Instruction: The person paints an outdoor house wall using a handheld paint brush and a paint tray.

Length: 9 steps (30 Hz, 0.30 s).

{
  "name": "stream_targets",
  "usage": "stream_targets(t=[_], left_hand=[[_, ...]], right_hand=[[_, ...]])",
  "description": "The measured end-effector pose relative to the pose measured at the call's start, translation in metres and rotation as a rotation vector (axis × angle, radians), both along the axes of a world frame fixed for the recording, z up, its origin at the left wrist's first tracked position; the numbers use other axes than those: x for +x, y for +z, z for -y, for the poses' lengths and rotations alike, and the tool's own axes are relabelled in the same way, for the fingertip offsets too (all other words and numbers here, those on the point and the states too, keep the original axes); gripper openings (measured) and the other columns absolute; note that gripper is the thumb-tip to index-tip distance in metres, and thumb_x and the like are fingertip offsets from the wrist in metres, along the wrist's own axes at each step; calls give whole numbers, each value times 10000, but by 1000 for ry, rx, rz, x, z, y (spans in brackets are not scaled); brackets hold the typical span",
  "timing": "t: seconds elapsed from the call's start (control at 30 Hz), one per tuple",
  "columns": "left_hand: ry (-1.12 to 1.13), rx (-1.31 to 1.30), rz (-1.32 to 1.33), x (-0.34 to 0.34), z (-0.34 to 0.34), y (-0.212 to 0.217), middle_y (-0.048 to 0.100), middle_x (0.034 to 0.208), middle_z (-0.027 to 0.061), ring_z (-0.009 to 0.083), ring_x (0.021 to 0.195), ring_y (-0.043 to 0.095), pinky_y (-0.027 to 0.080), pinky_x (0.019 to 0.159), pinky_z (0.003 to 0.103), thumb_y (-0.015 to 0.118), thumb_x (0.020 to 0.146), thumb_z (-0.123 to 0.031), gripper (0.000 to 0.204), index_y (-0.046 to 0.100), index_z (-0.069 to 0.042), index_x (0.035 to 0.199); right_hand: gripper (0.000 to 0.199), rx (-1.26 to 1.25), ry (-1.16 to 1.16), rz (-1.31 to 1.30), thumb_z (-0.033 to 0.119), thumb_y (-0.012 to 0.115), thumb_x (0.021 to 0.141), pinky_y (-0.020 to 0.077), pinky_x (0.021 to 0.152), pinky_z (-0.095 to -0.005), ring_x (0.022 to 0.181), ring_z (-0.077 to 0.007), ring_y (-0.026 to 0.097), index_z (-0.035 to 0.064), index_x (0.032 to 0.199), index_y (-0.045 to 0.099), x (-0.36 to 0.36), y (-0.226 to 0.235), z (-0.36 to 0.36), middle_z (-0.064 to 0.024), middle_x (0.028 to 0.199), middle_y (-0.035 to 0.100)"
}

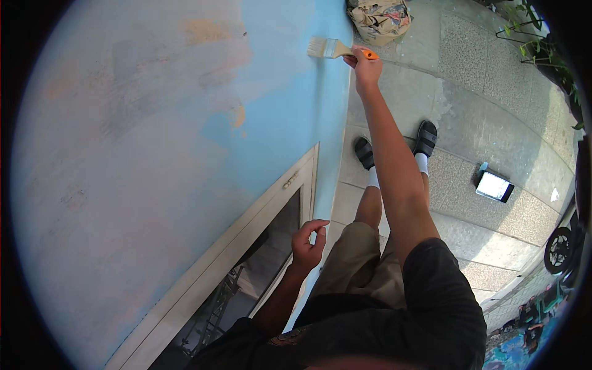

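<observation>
My right hand (365,66) is closed round the handle of a wide flat paintbrush (338,49), whose end is orange. The pale bristles point left and lie over the blue-painted part of the wall (280,92); I cannot tell whether they touch it. Elsewhere the wall is a patchy grey-white with worn orange spots. My left hand (309,245) holds nothing. Its fingers are loosely curled, with a gap between thumb and index finger, beside the pale frame (271,200) of a window or door with dark glass.
A crumpled, patterned beige sack (380,21) sits by the wall's foot ahead. A device with a bright screen (493,186) lies on the paving (481,123) to my right. Plants (542,49) stand at the far right, a wheel (558,250) at the right edge. My sandalled feet are beside the wall.
</observation>
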State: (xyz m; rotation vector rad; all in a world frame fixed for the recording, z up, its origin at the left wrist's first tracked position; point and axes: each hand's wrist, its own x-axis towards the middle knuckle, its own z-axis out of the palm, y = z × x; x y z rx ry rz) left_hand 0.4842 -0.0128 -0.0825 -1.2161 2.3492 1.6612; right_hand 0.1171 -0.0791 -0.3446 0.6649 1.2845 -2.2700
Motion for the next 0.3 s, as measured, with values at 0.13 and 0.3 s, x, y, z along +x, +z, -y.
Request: stream_targets(t=[0.13, 0.3], left_hand=[[10, -11, 24, 7, 1, 0, 688, 878, 107, 142, 760, 629, 500, 718, 277, 602, 913, 5, 158, 674, 17, 1052], [9, 16, 14, -4, -3, 1, 690, 877, 106, 144, 760, 630, 500, 718, 277, 599, 915, 4, 164, 676, 14, 1060]], right_hand=[[130, 407, 137, -486, 121, 690, 869, 489, 573, -286, 594, -154, 629, -7, 870, 713, 16, 59, 33, -108, 697, 679], [54, 180, -120, -901, 81, 732, 813, 503, 565, -332, 614, -250, 630, 47, 833, 694, 26, 239, 54, -115, 761, 646]])
